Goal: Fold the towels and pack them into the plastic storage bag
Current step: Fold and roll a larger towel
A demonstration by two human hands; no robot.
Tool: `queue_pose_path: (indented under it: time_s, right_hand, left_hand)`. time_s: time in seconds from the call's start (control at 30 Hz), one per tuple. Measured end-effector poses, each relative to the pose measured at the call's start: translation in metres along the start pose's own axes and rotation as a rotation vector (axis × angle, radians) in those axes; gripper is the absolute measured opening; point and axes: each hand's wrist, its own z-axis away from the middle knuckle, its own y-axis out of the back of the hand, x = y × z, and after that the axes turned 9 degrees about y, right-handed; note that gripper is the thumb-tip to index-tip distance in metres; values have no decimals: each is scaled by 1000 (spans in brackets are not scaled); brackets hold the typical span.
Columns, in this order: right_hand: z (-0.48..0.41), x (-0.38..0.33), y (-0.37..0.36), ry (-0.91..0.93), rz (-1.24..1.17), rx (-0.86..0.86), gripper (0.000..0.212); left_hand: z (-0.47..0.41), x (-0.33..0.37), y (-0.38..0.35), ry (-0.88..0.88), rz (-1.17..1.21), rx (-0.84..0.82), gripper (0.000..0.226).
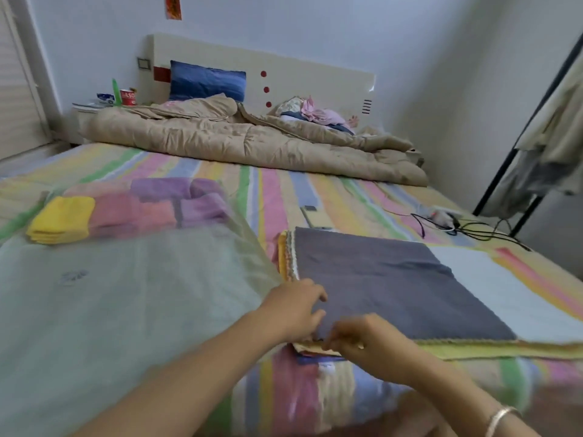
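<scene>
Grey towel [394,285] corner between curled fingers [342,334]

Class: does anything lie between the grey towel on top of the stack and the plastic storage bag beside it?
Nothing visible does. The grey towel lies right beside the plastic storage bag; the left hand and right hand pinch its near corner.

A grey towel [394,279] is lying spread flat on top of a stack of unfolded towels [473,347], whose yellow and cream edges are showing along its left and near sides. Left of it, a clear plastic storage bag [126,294] is lying on the bed [315,190], with folded yellow, pink and purple towels [126,212] sitting at its far end.
</scene>
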Motion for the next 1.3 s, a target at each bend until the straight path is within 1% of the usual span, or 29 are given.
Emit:
queue_pose_path:
  time_s: [0.07,0.1,0.2,0.3,0.37,0.4,0.47,0.53,0.6,0.73,0.87,0.93,0.97,1.1,1.13,1.2,1.3]
  right_hand:
    - [21,32,10,-68,101,118,6]
    - [32,46,12,-96,125,154,5]
    - [46,77,14,-120,212,181,12]
    - [49,98,16,-79,249,195,16]
    - [47,109,16,-35,269,202,14]
    - [46,114,16,-6,286,210,11]
    - [44,121,13,46,284,211,6]
    - [44,127,12,73,264,217,2]
    - [44,128,14,37,231,229,7]
    - [40,123,18,-11,207,239,12]
    - [40,128,23,-30,218,188,16]
    - [44,142,30,-69,234,185,18]
    - [46,151,35,-102,242,196,19]
    - [58,193,59,-286,303,254,21]
    - [62,203,65,-327,312,288,20]
    - [69,224,76,-389,289,373,21]
    - [70,252,89,-434,237,454,27]
  left_hand:
    - [-3,5,-3,103,-216,-36,34]
    - [-6,8,-4,137,-280,-31,34]
    - [-11,21,-7,165,-361,65,33]
    - [-12,36,-13,64,-434,235,38]
    - [-16,40,-22,-76,-409,329,45]
    - [-19,41,-27,-160,-375,336,46]
    - [-25,41,-37,-259,-304,247,47]
    - [-30,40,-44,-238,-275,128,47]
    - [-35,36,-48,-220,-217,117,43]
    - [-41,26,-50,-135,16,113,24]
    - [-49,11,-49,48,282,110,13]
    - [-55,8,-46,151,347,132,10]
    - [-58,7,-45,199,366,147,12]
    - [-73,3,-45,387,475,221,36]
    - [-78,3,-44,416,493,239,38]
    - [-87,2,-41,452,497,268,34]
    - [-104,-4,-38,475,471,332,38]
